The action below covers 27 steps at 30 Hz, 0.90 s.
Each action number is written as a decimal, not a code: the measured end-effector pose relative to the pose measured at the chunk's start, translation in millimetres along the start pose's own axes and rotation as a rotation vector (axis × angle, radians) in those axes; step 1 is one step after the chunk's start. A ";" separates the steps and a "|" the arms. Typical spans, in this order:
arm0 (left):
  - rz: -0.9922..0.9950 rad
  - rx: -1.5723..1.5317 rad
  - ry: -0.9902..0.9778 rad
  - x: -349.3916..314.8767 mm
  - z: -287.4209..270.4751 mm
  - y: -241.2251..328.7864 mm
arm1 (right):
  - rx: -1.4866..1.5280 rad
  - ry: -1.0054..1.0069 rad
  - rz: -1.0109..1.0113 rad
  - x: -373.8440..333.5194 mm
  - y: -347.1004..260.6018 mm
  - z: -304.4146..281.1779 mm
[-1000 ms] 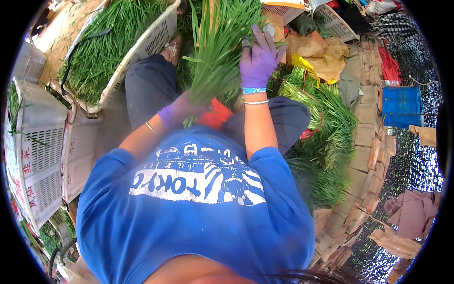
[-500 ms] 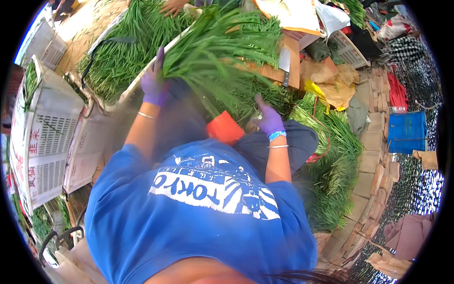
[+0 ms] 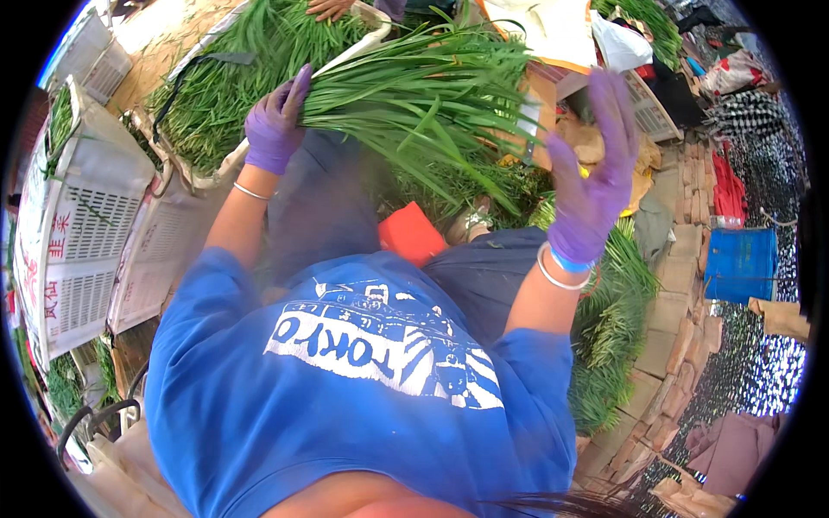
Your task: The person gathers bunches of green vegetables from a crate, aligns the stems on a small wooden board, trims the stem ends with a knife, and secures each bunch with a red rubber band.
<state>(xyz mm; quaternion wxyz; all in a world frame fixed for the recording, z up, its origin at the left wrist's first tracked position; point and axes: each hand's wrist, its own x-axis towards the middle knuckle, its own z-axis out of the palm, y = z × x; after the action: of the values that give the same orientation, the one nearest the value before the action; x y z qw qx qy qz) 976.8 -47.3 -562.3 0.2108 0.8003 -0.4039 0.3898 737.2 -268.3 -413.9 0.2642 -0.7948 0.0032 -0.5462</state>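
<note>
My left hand [image 3: 275, 121], in a purple glove, is closed round one end of a bunch of Chinese chives [image 3: 406, 95]. The long green leaves fan out to the right, level above my lap, with a few drooping. My right hand [image 3: 598, 164], gloved in purple too, is raised to the right of the leaf tips with fingers stretched and nothing in it. Under the bunch lie loose chives [image 3: 440, 180]. A knife [image 3: 529, 116] rests on a board beside the leaf tips, partly covered by them.
A heaped crate of chives [image 3: 207, 104] stands at the far left, with another person's hand [image 3: 330, 9] over it. White crates [image 3: 91, 224] line the left. More chives [image 3: 609, 337] lie by my right thigh. A red object [image 3: 413, 235] sits between my legs; a blue bin [image 3: 741, 263] stands right.
The bunch in my left hand has swung from a blurred, spread state to lying level toward the right. My right hand has risen and moved right, its fingers opening wide.
</note>
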 end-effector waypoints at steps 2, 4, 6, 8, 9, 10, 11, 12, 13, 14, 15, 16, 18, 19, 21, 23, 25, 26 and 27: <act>0.056 -0.020 0.025 6.2 1.9 1.7 | -0.337 -0.197 -0.215 16.9 -14.4 14.7; 0.095 0.015 0.041 12.7 -0.2 4.6 | -0.560 -0.340 -0.387 25.0 -28.9 36.0; 0.143 0.006 0.107 17.8 4.4 7.5 | -0.651 -0.425 -0.456 27.9 -22.1 42.9; 0.169 -0.054 0.109 25.3 8.4 16.6 | -0.487 -0.393 -0.372 12.7 13.0 43.1; 0.173 -0.048 0.096 25.0 7.1 18.7 | -0.291 -0.331 -0.285 1.3 26.9 45.0; 0.175 -0.039 0.086 24.1 3.4 20.2 | 0.090 -0.205 -0.078 -11.6 35.2 46.3; 0.174 -0.028 0.074 20.9 3.2 19.4 | 0.472 -0.078 0.134 -18.1 39.7 49.0; 0.171 0.052 0.062 14.2 4.6 14.3 | 0.709 0.152 0.279 -16.8 33.8 41.8; 0.208 0.070 0.097 15.0 5.3 7.5 | 0.940 0.385 0.426 -13.4 31.5 30.5; 0.246 0.083 0.129 16.1 6.8 3.1 | 1.085 0.274 0.283 -18.8 50.2 14.9; 0.289 0.094 0.136 14.4 6.2 2.1 | 0.963 0.125 0.279 -15.6 52.7 7.8; 0.332 0.103 0.080 18.8 2.1 -1.6 | 0.840 -0.025 0.273 -8.7 53.3 1.7; 0.425 0.058 0.012 34.1 -12.8 -1.3 | 0.431 -0.310 0.294 10.3 46.9 -9.1; 0.475 0.052 0.026 40.6 -15.7 -2.3 | 0.165 -0.420 0.146 19.4 45.6 -7.9; 0.574 0.117 0.052 56.3 -23.5 -4.5 | -0.363 -0.622 -0.155 36.3 50.4 4.8; 0.607 0.135 -0.002 67.1 -30.7 -1.3 | -0.479 -0.659 -0.222 26.0 61.3 23.6; 0.629 0.084 0.064 76.0 -28.1 3.1 | -0.514 -0.693 -0.283 18.8 70.3 30.9; 0.645 0.068 0.085 78.1 -27.9 3.4 | -0.579 -0.667 -0.323 14.6 75.1 34.3; 0.646 0.080 0.091 78.9 -27.0 4.2 | -0.529 -0.579 -0.295 10.2 78.0 35.0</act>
<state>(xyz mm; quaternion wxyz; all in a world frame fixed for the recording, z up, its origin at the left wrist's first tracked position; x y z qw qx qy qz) 990.4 -70.2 -483.2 0.0623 0.6202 -0.6114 0.4875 793.9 -323.7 -447.3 -0.0399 -0.9479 -0.0450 -0.3128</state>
